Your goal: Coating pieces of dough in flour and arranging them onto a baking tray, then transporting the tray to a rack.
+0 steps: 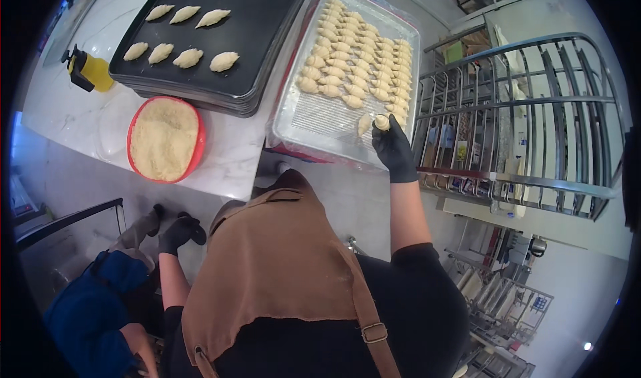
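Observation:
My right hand (392,150), in a black glove, pinches a small rolled croissant dough piece (381,122) over the near right corner of a metal tray (317,118). Rows of similar raw croissants (357,61) cover most of that tray, and one loose croissant (364,125) lies just left of my fingers. My left hand (179,234), also gloved in black, hangs low beside the counter with its fingers loosely apart, holding nothing that shows. Left of the croissants, a stack of black baking trays (257,44) carries several crumb-coated croissants (187,58) in two rows.
A red bowl of pale crumbs (163,141) stands near the front edge of the marble counter (230,168). Behind it sits a yellow bottle with a black top (93,71). A metal rack (521,111) rises at the right. Another person in blue (100,318) is at lower left.

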### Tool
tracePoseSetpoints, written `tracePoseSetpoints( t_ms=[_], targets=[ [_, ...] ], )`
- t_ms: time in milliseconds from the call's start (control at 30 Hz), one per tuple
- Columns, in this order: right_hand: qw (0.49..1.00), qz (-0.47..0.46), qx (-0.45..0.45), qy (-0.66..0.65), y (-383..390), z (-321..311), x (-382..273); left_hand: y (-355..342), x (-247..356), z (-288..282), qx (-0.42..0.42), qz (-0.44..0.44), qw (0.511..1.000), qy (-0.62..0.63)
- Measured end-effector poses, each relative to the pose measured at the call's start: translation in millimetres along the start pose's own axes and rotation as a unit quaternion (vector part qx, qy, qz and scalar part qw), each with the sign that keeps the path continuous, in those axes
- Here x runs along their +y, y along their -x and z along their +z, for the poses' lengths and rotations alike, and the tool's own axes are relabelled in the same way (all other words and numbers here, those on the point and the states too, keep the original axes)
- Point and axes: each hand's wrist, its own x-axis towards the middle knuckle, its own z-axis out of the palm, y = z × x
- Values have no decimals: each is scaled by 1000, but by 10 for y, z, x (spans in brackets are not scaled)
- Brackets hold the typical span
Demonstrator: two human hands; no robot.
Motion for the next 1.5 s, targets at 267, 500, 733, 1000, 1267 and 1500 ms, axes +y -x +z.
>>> tracePoseSetpoints(
  t_ms=[267,500,733,1000,1267,1500],
  targets=[
    [980,42,-127,-146,182,994,1073,598,1810,-1208,-74,-13,985,154],
    [976,94,-184,-65,-39,1486,1617,439,1959,-1281,182,216,949,144],
    [951,182,-182,174,-270,2301,2183,635,1143,-1560,504,109,772,371],
    [618,-365,-263,644,-1056,3408,3247,291,508,-1625,550,59,758,346],
    [338,-421,-239,807,-810,3295,3392,23,-19,-2358,544,135,762,324],
    [291,-397,-322,809,-958,3655,3454,-124,-90,-2418,502,112,776,364]
  ],
)
